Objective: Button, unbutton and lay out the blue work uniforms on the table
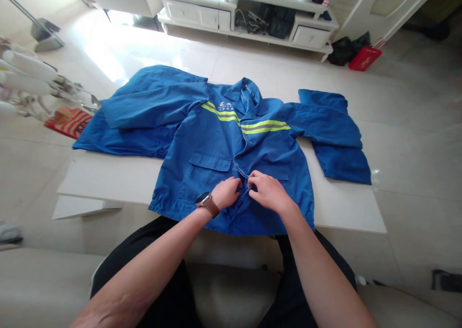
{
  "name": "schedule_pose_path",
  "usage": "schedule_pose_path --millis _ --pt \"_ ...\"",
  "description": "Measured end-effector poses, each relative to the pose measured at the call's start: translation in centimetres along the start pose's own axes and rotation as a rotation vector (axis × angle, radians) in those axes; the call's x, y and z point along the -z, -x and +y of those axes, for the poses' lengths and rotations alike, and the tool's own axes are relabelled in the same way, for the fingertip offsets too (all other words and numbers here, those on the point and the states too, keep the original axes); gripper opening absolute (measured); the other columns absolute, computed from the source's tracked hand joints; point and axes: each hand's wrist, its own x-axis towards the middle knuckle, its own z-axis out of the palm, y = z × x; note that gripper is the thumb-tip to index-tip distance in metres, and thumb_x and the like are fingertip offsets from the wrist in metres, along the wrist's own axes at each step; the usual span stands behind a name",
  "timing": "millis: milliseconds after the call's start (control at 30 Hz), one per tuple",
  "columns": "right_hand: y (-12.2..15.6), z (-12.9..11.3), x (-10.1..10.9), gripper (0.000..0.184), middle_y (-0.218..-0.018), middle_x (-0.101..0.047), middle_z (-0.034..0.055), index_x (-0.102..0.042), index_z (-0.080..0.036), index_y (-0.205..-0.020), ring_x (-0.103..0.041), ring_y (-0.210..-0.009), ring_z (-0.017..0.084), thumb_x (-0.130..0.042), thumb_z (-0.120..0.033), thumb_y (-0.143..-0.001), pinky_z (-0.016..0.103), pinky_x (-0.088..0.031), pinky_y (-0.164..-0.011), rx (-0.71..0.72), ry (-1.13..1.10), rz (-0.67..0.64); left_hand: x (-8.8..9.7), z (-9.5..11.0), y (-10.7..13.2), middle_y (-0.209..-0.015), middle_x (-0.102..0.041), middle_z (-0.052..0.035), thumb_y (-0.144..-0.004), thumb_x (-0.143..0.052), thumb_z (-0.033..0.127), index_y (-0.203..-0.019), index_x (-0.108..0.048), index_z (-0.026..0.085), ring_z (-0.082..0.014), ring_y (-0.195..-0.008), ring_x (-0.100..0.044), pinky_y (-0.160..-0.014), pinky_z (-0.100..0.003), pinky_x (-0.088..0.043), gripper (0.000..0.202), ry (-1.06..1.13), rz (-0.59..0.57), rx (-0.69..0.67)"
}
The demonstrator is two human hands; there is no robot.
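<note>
A blue cotton work jacket [216,140] lies front-up on a low white rectangular table [108,178], collar toward the far edge and elastic hem hanging just over the near edge. At the table's far left corner, one long sleeve [144,106] is laid across a wider spread of the same blue cloth; whether that is part of the jacket or a second garment cannot be told. A flapped chest pocket [209,162] sits left of the centre line.

The person's left hand [226,193], with a brown-strapped wristwatch [207,203] above it, has its fingers curled tight on the left front panel low on the jacket. Just beside it, almost touching, the right hand [269,190] pinches the facing panel edge, so both hands grip cloth at the front opening [246,196] near the hem.

Above the hands, the two panels overlap up to the yellow-green reflective chest stripes [265,125], whose halves sit slightly out of line, and the collar lies open. The closing of the front looks partly done: the stretch under the fingers is being worked, the short run down to the hem seems left, and whether the upper part is fastened or merely lapped cannot be told.

The other sleeve [332,130] bends at the far right corner, its cuff running past the right edge.
</note>
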Motion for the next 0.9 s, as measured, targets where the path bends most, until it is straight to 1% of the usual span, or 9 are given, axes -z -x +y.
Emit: schedule_pose_path --millis 67,167,400,467,567,667,767,833,900 --pt "0.0 0.0 0.0 0.012 -0.107 -0.068 0.0031 -0.068 -0.024 -0.087 -0.064 -0.087 0.019 -0.063 -0.014 -0.085 0.028 -0.041 -0.07 0.01 0.004 0.008 -0.5 0.2 -0.1 -0.111 -0.071 -0.0123 -0.089 -0.061 0.017 -0.109 -0.069 0.018 -0.0242 -0.093 -0.069 -0.081 -0.03 -0.05 0.021 -0.053 0.013 0.014" --pt "0.0 0.0 0.1 0.011 -0.106 -0.067 0.0032 -0.068 -0.024 -0.087 -0.063 -0.087 0.019 -0.062 -0.015 -0.086 0.028 -0.04 -0.069 0.01 0.001 0.016 -0.4 0.4 -0.2 -0.105 -0.071 -0.0132 -0.094 -0.056 0.015 -0.101 -0.069 0.016 -0.0248 -0.096 -0.069 -0.083 -0.031 -0.049 0.015 -0.072 0.008 0.01" --pt "-0.1 0.0 0.3 0.01 -0.105 -0.068 0.0024 -0.068 -0.025 -0.091 -0.063 -0.086 0.019 -0.06 -0.018 -0.089 0.029 -0.036 -0.066 -0.044 0.012 0.078 2.3 1.6 0.8 -0.089 -0.074 -0.0077 -0.094 -0.061 0.019 -0.093 -0.067 0.02 -0.024 -0.086 -0.069 -0.074 -0.029 -0.044 0.006 0.055 0.073 -0.032" --pt "-0.2 -0.2 0.1 0.009 -0.105 -0.068 0.0024 -0.067 -0.025 -0.092 -0.062 -0.087 0.019 -0.06 -0.019 -0.09 0.029 -0.036 -0.066 -0.04 0.01 0.102 2.8 2.0 1.1 -0.084 -0.073 -0.0064 -0.093 -0.059 0.016 -0.092 -0.067 0.02 -0.0226 -0.082 -0.069 -0.072 -0.028 -0.043 0.009 0.115 0.071 -0.029" --pt "-0.6 -0.5 -0.3 0.009 -0.105 -0.067 0.0029 -0.066 -0.025 -0.092 -0.062 -0.091 0.02 -0.06 -0.018 -0.09 0.029 -0.037 -0.068 -0.03 -0.005 0.127 3.1 2.3 1.3 -0.086 -0.074 -0.006 -0.091 -0.055 0.011 -0.094 -0.068 0.02 -0.021 -0.082 -0.069 -0.071 -0.027 -0.043 0.016 0.199 0.099 -0.041" --pt "-0.9 -0.8 -0.6 0.012 -0.106 -0.065 0.0022 -0.063 -0.026 -0.097 -0.061 -0.09 0.02 -0.061 -0.018 -0.088 0.029 -0.036 -0.068 -0.051 -0.04 0.173 3.0 2.2 1.1 -0.083 -0.073 -0.0044 -0.086 -0.053 0.008 -0.091 -0.068 0.019 -0.0185 -0.078 -0.067 -0.069 -0.025 -0.044 0.019 0.326 0.136 -0.037" --pt "-1.2 -0.9 -0.7 0.021 -0.107 -0.061 0.0017 -0.058 -0.027 -0.105 -0.057 -0.078 0.018 -0.062 -0.019 -0.086 0.029 -0.033 -0.063 -0.116 -0.068 0.217 2.7 1.6 0.7 -0.073 -0.07 -0.0013 -0.081 -0.057 0.01 -0.087 -0.067 0.017 -0.0153 -0.068 -0.063 -0.063 -0.023 -0.044 0.014 0.515 0.103 -0.006" --pt "-1.4 -0.9 -0.9 0.02 -0.104 -0.058 0.0018 -0.056 -0.025 -0.101 -0.054 -0.074 0.017 -0.062 -0.018 -0.083 0.03 -0.033 -0.062 -0.142 -0.087 0.255 2.5 1.2 0.3 -0.069 -0.068 0.0002 -0.08 -0.058 0.013 -0.086 -0.067 0.017 -0.0141 -0.064 -0.062 -0.061 -0.023 -0.045 0.012 0.654 0.068 0.03" --pt "-1.6 -0.8 -1.0 0.014 -0.098 -0.055 0.0023 -0.054 -0.024 -0.089 -0.054 -0.08 0.019 -0.06 -0.015 -0.08 0.03 -0.038 -0.067 -0.114 -0.103 0.307 2.5 1.1 0.0 -0.066 -0.065 0.0016 -0.079 -0.057 0.013 -0.085 -0.067 0.016 -0.013 -0.062 -0.061 -0.062 -0.023 -0.047 0.011 0.8 0.046 0.07"
